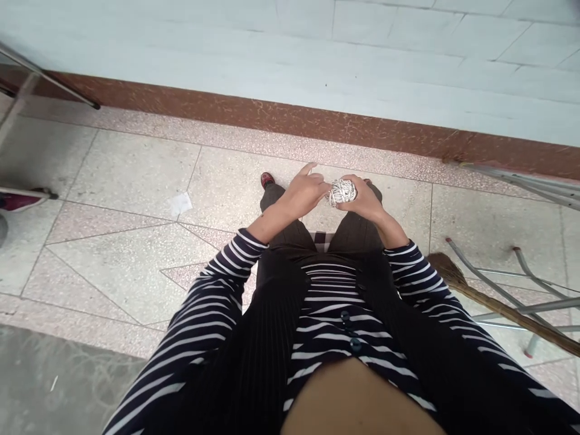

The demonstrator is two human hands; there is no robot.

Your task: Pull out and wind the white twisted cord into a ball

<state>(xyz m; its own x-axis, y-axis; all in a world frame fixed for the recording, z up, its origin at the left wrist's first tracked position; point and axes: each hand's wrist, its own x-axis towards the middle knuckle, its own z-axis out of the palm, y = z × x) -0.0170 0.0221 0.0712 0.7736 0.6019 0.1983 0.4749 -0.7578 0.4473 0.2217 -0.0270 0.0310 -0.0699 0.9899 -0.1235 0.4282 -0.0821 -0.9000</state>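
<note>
A ball of white cord-like strands (343,191), wound in many crossing turns, sits in my right hand (364,201). The thumb and fingers of that hand curve around its right side. My left hand (302,192) is at the ball's left edge, with its fingertips close against it. Most of its fingers are curled in, while one finger sticks out away from me. Whatever is between the curled fingers is hidden. Both hands are held out in front of my body, above my legs.
A broom (453,272) and a metal-legged stool (521,308) lie to my right. A piece of white paper (180,204) is on the tiled floor. A pale wall (226,54) with a brown base strip runs ahead. Metal legs (67,90) and a red shoe (22,199) show at the far left.
</note>
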